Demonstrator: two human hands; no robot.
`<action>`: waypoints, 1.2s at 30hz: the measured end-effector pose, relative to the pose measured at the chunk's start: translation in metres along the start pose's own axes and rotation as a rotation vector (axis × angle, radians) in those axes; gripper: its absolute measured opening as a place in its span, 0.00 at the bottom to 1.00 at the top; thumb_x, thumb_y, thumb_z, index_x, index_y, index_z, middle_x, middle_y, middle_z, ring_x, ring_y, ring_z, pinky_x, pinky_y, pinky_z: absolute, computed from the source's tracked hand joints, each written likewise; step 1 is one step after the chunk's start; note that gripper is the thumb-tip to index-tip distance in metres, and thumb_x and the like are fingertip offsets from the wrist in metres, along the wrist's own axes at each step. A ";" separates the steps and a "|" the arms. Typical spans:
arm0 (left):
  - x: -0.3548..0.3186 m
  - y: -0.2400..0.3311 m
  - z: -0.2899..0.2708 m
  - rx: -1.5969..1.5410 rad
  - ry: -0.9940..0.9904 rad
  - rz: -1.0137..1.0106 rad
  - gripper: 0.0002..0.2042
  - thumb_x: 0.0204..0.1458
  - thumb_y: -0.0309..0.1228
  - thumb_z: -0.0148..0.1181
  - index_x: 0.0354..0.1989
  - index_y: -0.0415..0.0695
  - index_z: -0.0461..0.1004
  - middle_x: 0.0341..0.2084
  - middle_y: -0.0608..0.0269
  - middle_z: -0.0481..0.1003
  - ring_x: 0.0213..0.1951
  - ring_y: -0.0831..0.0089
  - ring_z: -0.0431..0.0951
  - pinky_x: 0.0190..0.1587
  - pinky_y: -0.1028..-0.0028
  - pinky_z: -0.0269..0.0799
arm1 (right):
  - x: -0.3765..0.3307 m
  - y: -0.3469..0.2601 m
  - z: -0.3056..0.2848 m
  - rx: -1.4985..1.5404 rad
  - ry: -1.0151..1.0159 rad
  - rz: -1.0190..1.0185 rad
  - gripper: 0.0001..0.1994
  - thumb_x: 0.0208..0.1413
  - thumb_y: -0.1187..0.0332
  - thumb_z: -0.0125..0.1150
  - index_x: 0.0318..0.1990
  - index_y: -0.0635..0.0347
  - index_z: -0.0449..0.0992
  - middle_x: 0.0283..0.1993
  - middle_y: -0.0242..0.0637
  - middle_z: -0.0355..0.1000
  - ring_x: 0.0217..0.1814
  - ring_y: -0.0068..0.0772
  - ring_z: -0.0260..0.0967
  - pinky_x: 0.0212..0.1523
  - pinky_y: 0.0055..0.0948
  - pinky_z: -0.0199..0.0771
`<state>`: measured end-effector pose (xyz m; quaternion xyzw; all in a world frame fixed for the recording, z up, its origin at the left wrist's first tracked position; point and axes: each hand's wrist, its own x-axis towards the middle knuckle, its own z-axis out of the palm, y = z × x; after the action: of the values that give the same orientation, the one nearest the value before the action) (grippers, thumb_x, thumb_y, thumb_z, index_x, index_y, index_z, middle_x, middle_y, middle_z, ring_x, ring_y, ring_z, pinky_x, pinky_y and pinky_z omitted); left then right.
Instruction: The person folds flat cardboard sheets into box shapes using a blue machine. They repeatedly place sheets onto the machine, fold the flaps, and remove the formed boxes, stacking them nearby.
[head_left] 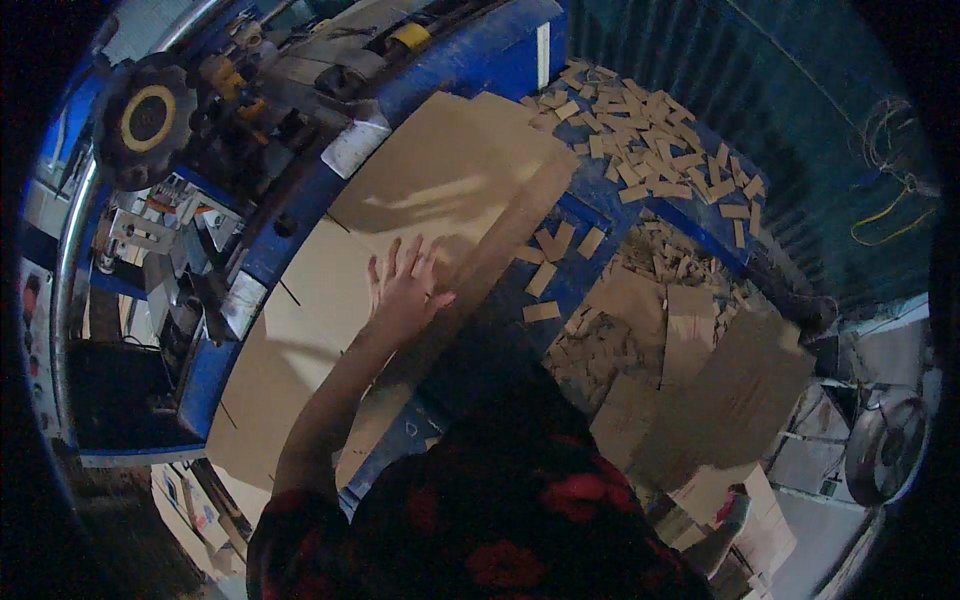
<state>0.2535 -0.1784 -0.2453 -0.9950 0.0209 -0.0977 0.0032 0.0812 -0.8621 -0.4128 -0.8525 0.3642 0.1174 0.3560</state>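
Note:
A long stack of scored cardboard sheets (300,300) lies along the blue machine table. My left hand (402,298) rests on its top sheet, palm down, fingers spread, with nothing in it. Dark slots and fold lines cross the cardboard, and a shadow falls on its far part. At the lower right my right hand (737,494) is beside a pale cardboard sheet (772,520). It is small and dark there, with something reddish at the wrist. Its fingers cannot be made out, nor whether they grip the sheet.
Many small cardboard offcuts (660,140) lie scattered on the blue table's far end. More scraps and larger brown sheets (725,385) lie to the right. Machinery with a black handwheel (148,117) stands at the left. A round fan-like object (888,447) is at far right.

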 end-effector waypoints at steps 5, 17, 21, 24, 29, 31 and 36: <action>-0.025 -0.013 0.030 -0.013 -0.079 -0.093 0.33 0.50 0.48 0.60 0.63 0.52 0.59 0.65 0.56 0.56 0.65 0.45 0.54 0.57 0.36 0.52 | 0.051 -0.089 0.031 -0.187 0.288 -0.309 0.15 0.54 0.71 0.55 0.50 0.63 0.71 0.43 0.37 0.73 0.42 0.31 0.70 0.48 0.30 0.70; -0.030 -0.015 0.046 0.131 0.090 0.057 0.29 0.51 0.44 0.59 0.60 0.46 0.62 0.61 0.53 0.62 0.60 0.49 0.64 0.53 0.42 0.63 | 0.017 -0.616 0.253 0.019 -0.089 -1.220 0.23 0.56 0.57 0.53 0.56 0.61 0.68 0.52 0.53 0.70 0.55 0.52 0.67 0.54 0.41 0.66; -0.032 -0.019 0.038 0.076 0.055 0.012 0.29 0.52 0.42 0.59 0.60 0.45 0.62 0.61 0.52 0.62 0.60 0.49 0.64 0.51 0.46 0.67 | 0.001 -0.652 0.255 -0.175 -0.224 -1.024 0.21 0.54 0.52 0.53 0.41 0.62 0.78 0.42 0.54 0.74 0.48 0.56 0.71 0.49 0.47 0.69; -0.035 -0.018 0.030 -0.079 0.077 -0.063 0.31 0.50 0.43 0.60 0.62 0.45 0.61 0.61 0.51 0.62 0.61 0.46 0.63 0.55 0.45 0.63 | -0.007 -0.656 0.253 -0.268 -0.101 -1.040 0.21 0.54 0.50 0.52 0.42 0.59 0.78 0.43 0.52 0.75 0.48 0.53 0.72 0.48 0.46 0.70; -0.039 -0.003 0.011 -0.090 0.030 -0.134 0.37 0.47 0.49 0.61 0.64 0.44 0.57 0.63 0.48 0.57 0.62 0.40 0.58 0.59 0.42 0.55 | -0.015 -0.670 0.241 -0.029 -0.005 -1.158 0.17 0.48 0.57 0.64 0.37 0.63 0.78 0.35 0.45 0.77 0.38 0.46 0.76 0.40 0.41 0.74; -0.039 0.000 0.005 -0.089 -0.009 -0.179 0.38 0.47 0.49 0.61 0.65 0.44 0.56 0.65 0.47 0.55 0.62 0.38 0.57 0.60 0.41 0.53 | -0.016 -0.681 0.236 0.309 -0.347 -1.023 0.15 0.49 0.60 0.62 0.34 0.65 0.78 0.30 0.41 0.76 0.31 0.39 0.75 0.31 0.37 0.75; -0.036 -0.002 -0.008 0.088 0.079 -0.139 0.34 0.50 0.42 0.60 0.64 0.42 0.56 0.61 0.41 0.60 0.58 0.40 0.64 0.55 0.45 0.63 | -0.028 -0.706 0.225 0.556 -0.725 -1.000 0.09 0.51 0.69 0.60 0.30 0.68 0.74 0.24 0.39 0.71 0.22 0.34 0.74 0.23 0.30 0.76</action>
<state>0.2168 -0.1744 -0.2442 -0.9883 -0.0524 -0.1377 0.0395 0.5724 -0.3518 -0.1931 -0.7017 -0.1997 0.1191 0.6734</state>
